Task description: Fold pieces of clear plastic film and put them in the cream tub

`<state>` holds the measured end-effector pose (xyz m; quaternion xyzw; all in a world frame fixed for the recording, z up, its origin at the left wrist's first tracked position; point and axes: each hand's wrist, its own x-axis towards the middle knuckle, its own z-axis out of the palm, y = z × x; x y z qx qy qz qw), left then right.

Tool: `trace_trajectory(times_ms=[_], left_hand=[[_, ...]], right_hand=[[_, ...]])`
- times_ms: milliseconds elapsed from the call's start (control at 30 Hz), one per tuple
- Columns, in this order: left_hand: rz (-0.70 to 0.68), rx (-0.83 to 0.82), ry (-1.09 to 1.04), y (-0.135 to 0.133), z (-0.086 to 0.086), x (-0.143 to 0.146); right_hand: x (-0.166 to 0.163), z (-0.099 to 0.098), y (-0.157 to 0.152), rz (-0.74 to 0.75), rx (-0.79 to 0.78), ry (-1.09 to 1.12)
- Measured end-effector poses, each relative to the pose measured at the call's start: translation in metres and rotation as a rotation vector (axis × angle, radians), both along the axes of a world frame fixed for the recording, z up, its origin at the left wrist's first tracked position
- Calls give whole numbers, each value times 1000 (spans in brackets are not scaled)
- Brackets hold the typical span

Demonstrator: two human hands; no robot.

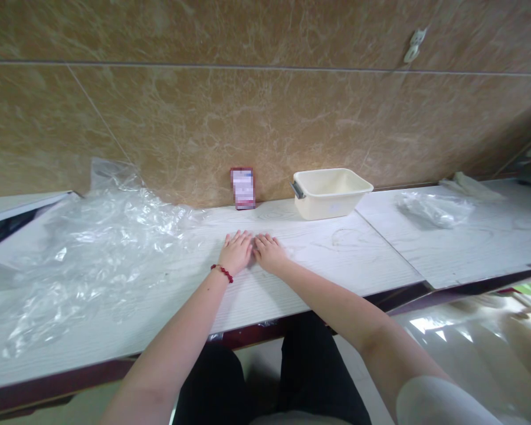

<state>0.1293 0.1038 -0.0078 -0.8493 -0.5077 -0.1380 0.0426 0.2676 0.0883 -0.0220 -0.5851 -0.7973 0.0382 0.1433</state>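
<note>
A brown, marbled wall (181,118) is running across the far side, and a long white tabletop (363,254) with a pale wood grain is stretching in front of it from left to right. At the far left, a pale panel (26,206) is lying beside a dark gap. Crumpled transparent plastic sheeting (110,248) is spreading over the left part of the tabletop, its far end leaning up against the wall. A red beaded bracelet (223,271) is circling the left wrist. The left hand (236,254) is resting palm down on the tabletop, fingers extended and slightly spread. Beyond the hands, a small red-edged object (244,189) is standing on end near the wall, its front looking pixelated. The right hand (269,254) is also lying palm down, just beside the left; whether the thumbs are touching, I cannot tell. Farther right, a cream bin (327,206) is standing upright near the wall, a grey handle (297,189) showing on its left end. A seam is crossing the tabletop past the bin. Higher up, a white fitting (415,45) is sitting on the wall. Farther right still, a crumpled plastic bag (436,209) is lying near a pale cloth-like item (469,186).
</note>
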Motion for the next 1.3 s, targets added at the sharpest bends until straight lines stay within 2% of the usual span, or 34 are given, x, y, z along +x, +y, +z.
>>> trace_trajectory(times_ms=[200, 433, 500, 600, 667, 800, 867, 1000, 1300], left_hand=[[110, -195, 74, 0, -12, -4], [294, -253, 19, -2, -12, -13], [351, -261, -1, 1, -11, -20], [419, -237, -41, 3, -7, -29], [367, -182, -47, -1, -2, -30], [9, -88, 26, -24, 0, -13], [-90, -98, 57, -36, -4, -1], [-98, -129, 83, -45, -11, 13], [-60, -177, 4, -42, -13, 13]], right_hand=[[1, 2, -3, -23, -32, -19], [22, 4, 6, -263, -173, -80], [35, 4, 10, -337, -160, -74], [60, 5, 12, -377, -34, -5], [76, 10, 7, -321, 51, 55], [97, 23, -16, 77, 163, 64], [97, 29, -29, 219, 190, 22], [86, 34, -40, 349, 211, -72], [68, 31, -24, 529, 239, -191]])
